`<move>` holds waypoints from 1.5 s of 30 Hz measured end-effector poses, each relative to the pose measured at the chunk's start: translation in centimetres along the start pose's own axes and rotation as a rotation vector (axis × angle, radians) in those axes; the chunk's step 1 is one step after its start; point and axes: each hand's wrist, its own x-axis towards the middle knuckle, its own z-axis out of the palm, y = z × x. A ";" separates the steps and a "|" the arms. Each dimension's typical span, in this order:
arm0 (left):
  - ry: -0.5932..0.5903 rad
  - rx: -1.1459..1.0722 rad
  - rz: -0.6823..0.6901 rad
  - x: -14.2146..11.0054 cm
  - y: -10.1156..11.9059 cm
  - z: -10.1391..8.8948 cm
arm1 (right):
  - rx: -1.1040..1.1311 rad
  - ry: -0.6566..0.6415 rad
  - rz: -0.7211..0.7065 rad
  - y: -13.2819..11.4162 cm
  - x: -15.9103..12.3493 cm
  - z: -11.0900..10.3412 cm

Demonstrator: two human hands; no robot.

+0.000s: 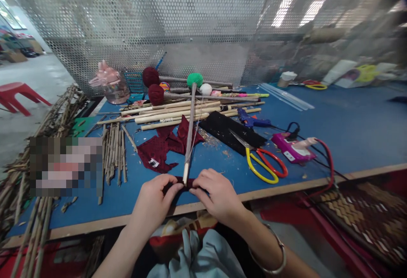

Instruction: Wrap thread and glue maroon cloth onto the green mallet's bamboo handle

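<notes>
Between both hands, close to the table's front edge, lies a small piece of dark red cloth (190, 183). My left hand (156, 195) pinches its left end between thumb and fingers, and my right hand (216, 191) pinches the right end. The pale bare end of a grey-wrapped stick (190, 129) rests at the cloth, between my fingertips. This stick runs away from me toward a green yarn ball (195, 79) at the far side. Dark red fabric scraps (152, 150) lie just beyond my left hand.
Scissors (262, 163) lie right on black cloth (224, 129), near a blue glue gun (252, 119) and purple power strip (294, 147). Wooden sticks (171, 116) and dark red yarn balls (156, 94) lie behind. Twigs (114, 153) are left; a perforated metal screen (190, 19) stands behind.
</notes>
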 end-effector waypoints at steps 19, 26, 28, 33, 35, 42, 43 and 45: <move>-0.087 0.221 -0.113 1.1 0.5 0.6 | -0.050 -0.170 0.318 -0.2 2.5 -0.6; -0.090 0.180 -0.124 1.5 0.3 0.4 | -0.068 -0.281 0.348 0.0 4.1 -1.4; -0.091 0.055 -0.141 1.6 0.1 0.2 | -0.049 -0.275 0.336 0.0 4.1 -1.4; 0.088 -0.408 -0.315 1.1 -1.1 -0.5 | 0.215 -0.177 0.301 0.6 3.0 -1.6; 0.259 -0.389 -0.320 0.3 -1.4 -0.9 | 0.391 -0.088 0.306 0.9 2.2 -1.5; 0.215 0.120 0.165 -2.5 -0.5 -0.1 | 0.232 0.253 0.027 0.8 -0.3 -0.1; 0.214 0.173 0.201 -2.6 -0.3 0.2 | 0.164 0.251 -0.040 0.8 -0.5 0.1; 0.234 0.246 0.233 -2.7 -0.2 0.9 | 0.057 0.214 -0.106 0.7 -0.5 0.4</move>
